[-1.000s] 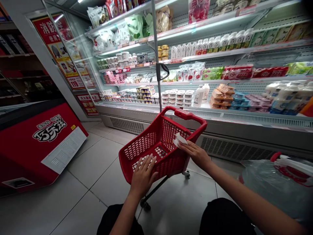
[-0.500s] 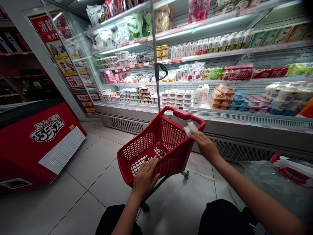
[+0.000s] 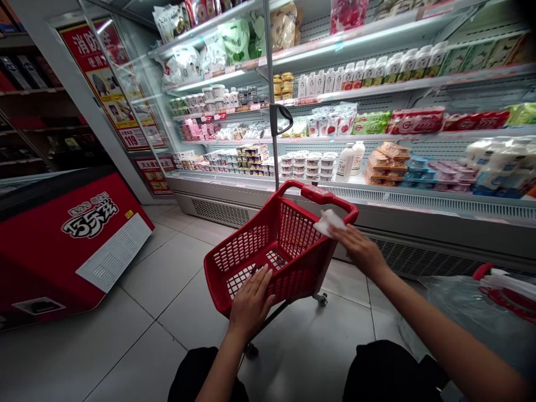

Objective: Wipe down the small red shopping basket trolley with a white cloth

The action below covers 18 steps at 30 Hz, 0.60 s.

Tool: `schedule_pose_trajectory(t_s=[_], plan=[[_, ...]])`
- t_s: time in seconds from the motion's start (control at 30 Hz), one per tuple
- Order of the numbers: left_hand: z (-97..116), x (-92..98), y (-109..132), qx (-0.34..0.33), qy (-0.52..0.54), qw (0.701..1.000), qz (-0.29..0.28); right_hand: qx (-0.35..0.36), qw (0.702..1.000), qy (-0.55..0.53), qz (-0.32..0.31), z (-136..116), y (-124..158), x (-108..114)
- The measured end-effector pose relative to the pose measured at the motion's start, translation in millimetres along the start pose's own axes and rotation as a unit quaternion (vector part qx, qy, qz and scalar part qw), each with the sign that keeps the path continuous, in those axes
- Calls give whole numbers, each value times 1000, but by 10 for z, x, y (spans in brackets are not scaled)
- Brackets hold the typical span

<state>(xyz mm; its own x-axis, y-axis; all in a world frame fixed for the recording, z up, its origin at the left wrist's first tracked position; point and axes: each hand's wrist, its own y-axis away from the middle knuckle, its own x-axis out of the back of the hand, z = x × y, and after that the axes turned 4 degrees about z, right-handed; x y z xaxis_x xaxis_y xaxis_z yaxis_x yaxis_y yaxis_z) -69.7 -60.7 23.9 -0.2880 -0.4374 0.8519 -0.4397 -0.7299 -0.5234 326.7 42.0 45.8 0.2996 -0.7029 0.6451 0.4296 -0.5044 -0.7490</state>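
Note:
A red plastic shopping cart (image 3: 293, 268) stands in front of me on the tiled floor, its handle (image 3: 320, 195) toward the fridge. My left hand (image 3: 251, 298) lies flat on the cart's near rim, fingers stretched out and holding nothing. At the rear corner, below the handle, my right hand (image 3: 355, 245) presses a crumpled white wipe (image 3: 329, 223) against the rim. Whether it is paper or cloth I cannot tell. Through the grid, the basket's bottom shows bare slats and some dark parts underneath.
An open-front fridge (image 3: 221, 212) with dairy goods runs behind the cart. Its glass door has a dark handle (image 3: 280, 120). A red chest freezer (image 3: 75, 245) stands at the left. At my right is a clear plastic bag (image 3: 460, 312) beside a red-and-white object.
My right hand and the white wipe have shifted slightly along the rear corner of the rim. The whole view has moved a little; my left hand stays on the near rim.

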Motion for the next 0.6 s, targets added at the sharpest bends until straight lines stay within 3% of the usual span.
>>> schedule_pose_trajectory(t_s=[0.1, 0.17, 0.23, 0.4, 0.47, 0.53, 0.6], plan=[[7, -16, -14, -5, 7, 1000, -2, -69, 996, 54, 20, 351, 44, 113], [22, -43, -33, -11, 13, 1000, -3, -82, 995, 60, 23, 304, 61, 97], [46, -72, -56, -13, 19, 1000, -3, -68, 997, 39, 17, 35, 78, 4], [109, -127, -104, -11, 28, 1000, -2, 39, 996, -77, -18, -928, 91, -292], [120, -133, -108, -9, 26, 1000, -4, 81, 991, -105, -28, -1074, 65, -317], [122, -130, -102, -9, 22, 1000, -10, 110, 987, -107, -35, -971, 32, -268], [122, -122, -92, -9, 20, 1000, -14, 104, 991, -82, -32, -666, 4, -167]])
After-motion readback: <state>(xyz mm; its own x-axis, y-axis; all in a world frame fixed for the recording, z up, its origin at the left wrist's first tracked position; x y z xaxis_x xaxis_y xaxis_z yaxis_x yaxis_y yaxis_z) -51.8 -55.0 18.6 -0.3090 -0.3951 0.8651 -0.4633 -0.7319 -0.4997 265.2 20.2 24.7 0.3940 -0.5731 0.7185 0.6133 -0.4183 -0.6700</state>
